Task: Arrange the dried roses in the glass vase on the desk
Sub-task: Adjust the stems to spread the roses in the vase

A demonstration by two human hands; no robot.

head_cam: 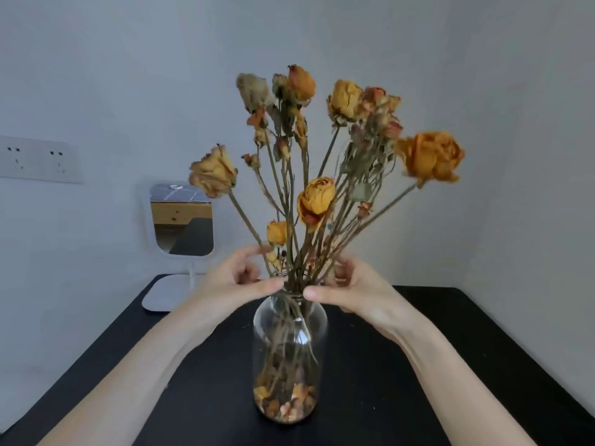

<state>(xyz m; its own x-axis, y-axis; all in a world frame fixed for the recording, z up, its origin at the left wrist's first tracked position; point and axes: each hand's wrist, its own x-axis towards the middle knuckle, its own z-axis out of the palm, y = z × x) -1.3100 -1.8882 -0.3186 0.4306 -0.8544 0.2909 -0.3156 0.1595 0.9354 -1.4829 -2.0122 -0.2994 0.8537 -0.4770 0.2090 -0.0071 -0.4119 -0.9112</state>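
Note:
A clear glass vase (pixel 289 346) stands on the black desk (pixel 418 365), with fallen petals lying at its bottom. Several dried roses (pixel 317 197) in orange and faded yellow fan out from its narrow mouth. My left hand (pixel 235 284) is at the left of the stems just above the mouth, thumb in front and fingers curled behind the leftmost stem. My right hand (pixel 354 291) mirrors it on the right, thumb tip at the front of the bundle and fingers curled round the right-hand stems. The large rose at the far right is blurred.
A small white-framed mirror (pixel 182 220) on a flat white base (pixel 167 292) stands at the desk's back left corner. A wall socket plate (pixel 35 159) is on the left wall. Grey walls close in behind and to the right.

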